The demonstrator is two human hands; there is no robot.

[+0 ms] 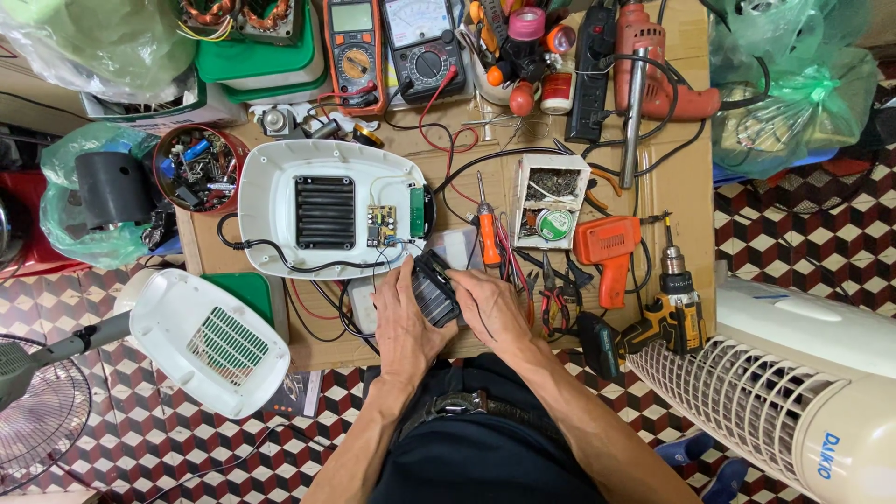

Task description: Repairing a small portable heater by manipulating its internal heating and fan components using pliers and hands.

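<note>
Both hands, left (pixel 408 322) and right (pixel 488 308), closed around a dark module (pixel 435 289) between them, wired to the opened white housing (pixel 280 201) just beyond the left hand on the counter (pixel 681 187); judged mid-repair, cover (pixel 210 341) off, reassembly left.

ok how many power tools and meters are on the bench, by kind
Drills: 2, the red corded drill and the yellow cordless drill
Orange soldering gun: 1
Multimeters: 2, the orange digital multimeter and the black analog multimeter
Total: 5
The left hand and right hand together hold a black battery pack, not counted.
</note>
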